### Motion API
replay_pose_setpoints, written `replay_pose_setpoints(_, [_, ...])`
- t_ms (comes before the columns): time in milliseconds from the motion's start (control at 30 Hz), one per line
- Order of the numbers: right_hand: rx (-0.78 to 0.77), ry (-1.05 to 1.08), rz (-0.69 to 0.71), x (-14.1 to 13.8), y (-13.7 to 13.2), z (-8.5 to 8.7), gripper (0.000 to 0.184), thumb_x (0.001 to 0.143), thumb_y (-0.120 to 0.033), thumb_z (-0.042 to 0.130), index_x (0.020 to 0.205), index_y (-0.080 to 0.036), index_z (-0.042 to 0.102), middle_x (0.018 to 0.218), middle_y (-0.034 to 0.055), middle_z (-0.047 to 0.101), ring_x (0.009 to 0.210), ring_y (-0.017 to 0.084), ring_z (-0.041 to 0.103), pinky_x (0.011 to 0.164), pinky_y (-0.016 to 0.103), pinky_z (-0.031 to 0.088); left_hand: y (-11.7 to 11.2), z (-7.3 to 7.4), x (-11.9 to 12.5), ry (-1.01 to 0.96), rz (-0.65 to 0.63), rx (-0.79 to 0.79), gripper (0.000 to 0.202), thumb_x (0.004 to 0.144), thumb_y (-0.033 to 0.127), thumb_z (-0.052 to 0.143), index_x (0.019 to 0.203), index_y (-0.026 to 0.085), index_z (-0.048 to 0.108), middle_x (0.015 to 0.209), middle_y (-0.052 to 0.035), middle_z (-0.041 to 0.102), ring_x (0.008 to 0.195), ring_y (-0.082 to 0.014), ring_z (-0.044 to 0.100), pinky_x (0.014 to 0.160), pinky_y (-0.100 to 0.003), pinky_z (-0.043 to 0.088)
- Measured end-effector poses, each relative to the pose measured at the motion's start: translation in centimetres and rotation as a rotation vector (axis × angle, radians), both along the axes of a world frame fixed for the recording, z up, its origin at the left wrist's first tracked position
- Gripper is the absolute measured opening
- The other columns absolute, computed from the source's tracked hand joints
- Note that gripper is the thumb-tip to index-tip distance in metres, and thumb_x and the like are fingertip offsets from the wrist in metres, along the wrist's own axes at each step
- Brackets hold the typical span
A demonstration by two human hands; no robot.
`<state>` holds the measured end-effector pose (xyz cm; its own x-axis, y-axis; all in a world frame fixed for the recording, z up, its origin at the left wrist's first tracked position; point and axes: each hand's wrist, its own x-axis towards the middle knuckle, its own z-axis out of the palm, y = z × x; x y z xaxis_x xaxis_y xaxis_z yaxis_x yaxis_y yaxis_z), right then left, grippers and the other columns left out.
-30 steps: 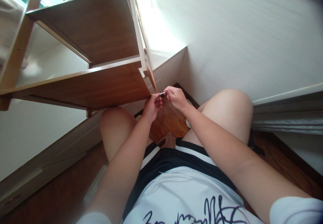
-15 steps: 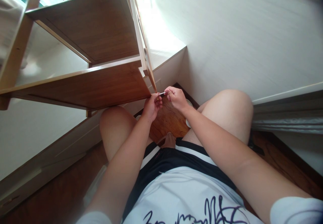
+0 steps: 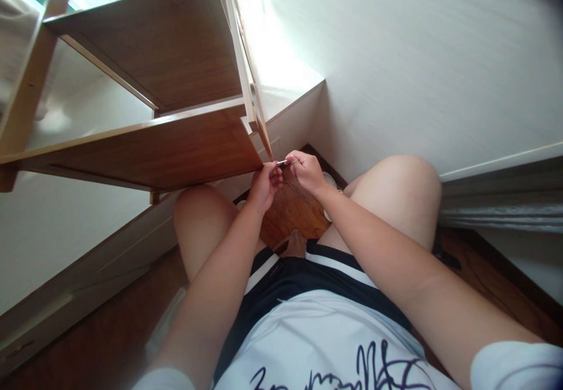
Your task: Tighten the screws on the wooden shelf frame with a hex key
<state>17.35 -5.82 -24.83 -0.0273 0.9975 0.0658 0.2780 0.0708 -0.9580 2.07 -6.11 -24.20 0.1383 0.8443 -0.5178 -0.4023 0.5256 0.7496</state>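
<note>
A wooden shelf unit (image 3: 145, 149) with brown boards leans over my knees from the upper left. At its lower right corner, by the end of the bottom board, my left hand (image 3: 265, 183) is closed, thumb and fingers pinched around one end of a thin metal rod (image 3: 282, 162). Just to the right, my right hand (image 3: 305, 170) grips the rod's other end with curled fingers. Only a short shiny length shows between the two hands. Its exact kind is too small to make out.
A white wall (image 3: 417, 73) rises on the right, meeting a white ledge (image 3: 294, 98) in the corner. Wooden floor (image 3: 292, 208) shows between my bare knees. A grey fabric-like strip (image 3: 505, 217) runs along the right. Light comes from a window at the upper left.
My right hand has shifted very slightly left, and less of the rod shows between the hands. The shelf unit and left hand stay in place.
</note>
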Motion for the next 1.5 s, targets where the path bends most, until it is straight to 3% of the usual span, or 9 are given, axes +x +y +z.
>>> replay_pose_setpoints(400, [-0.03, 0.055, -0.011, -0.4, 0.3, -1.2, 0.062, 0.09, -0.077, 0.038, 0.079, -0.02, 0.061, 0.052, -0.0037, 0.05, 0.048, 0.013, 0.044, 0.054, 0.027, 0.035, 0.0, -0.2, 0.0, 0.018, -0.019, 0.006, 0.026, 0.074, 0.042, 0.07, 0.084, 0.019, 0.065, 0.071, 0.0027, 0.062, 0.055, -0.0078, 0.054, 0.051, -0.021, 0.041])
replay_pose_setpoints(867, [0.175, -0.033, 0.023, 0.0, -0.4, -2.0, 0.057, 0.096, -0.067, 0.041, 0.087, -0.018, 0.068, 0.071, 0.0003, 0.058, 0.068, 0.015, 0.052, 0.069, 0.026, 0.038, 0.0, -0.3, -0.1, 0.018, -0.024, 0.017, 0.024, 0.076, 0.041, 0.068, 0.087, 0.02, 0.065, 0.074, 0.003, 0.062, 0.057, -0.0078, 0.054, 0.052, -0.021, 0.041])
replay_pose_setpoints(1100, [0.137, -0.007, 0.002, -0.1, -0.4, -2.4, 0.054, 0.097, -0.065, 0.042, 0.085, -0.018, 0.066, 0.061, -0.0033, 0.05, 0.059, 0.013, 0.048, 0.064, 0.026, 0.038, 0.0, -0.1, 0.1, 0.041, -0.017, 0.025, 0.025, 0.073, 0.04, 0.073, 0.084, 0.019, 0.065, 0.074, 0.003, 0.061, 0.058, -0.0073, 0.054, 0.052, -0.02, 0.04])
replay_pose_setpoints(1500, [0.089, 0.045, -0.023, -0.3, -0.3, -2.3, 0.057, 0.094, -0.07, 0.042, 0.082, -0.019, 0.065, 0.057, -0.0039, 0.05, 0.055, 0.013, 0.047, 0.062, 0.026, 0.037, -0.1, -0.2, 0.2, 0.078, 0.004, 0.039, 0.027, 0.072, 0.041, 0.075, 0.079, 0.018, 0.064, 0.073, 0.0026, 0.06, 0.057, -0.0065, 0.053, 0.051, -0.02, 0.039])
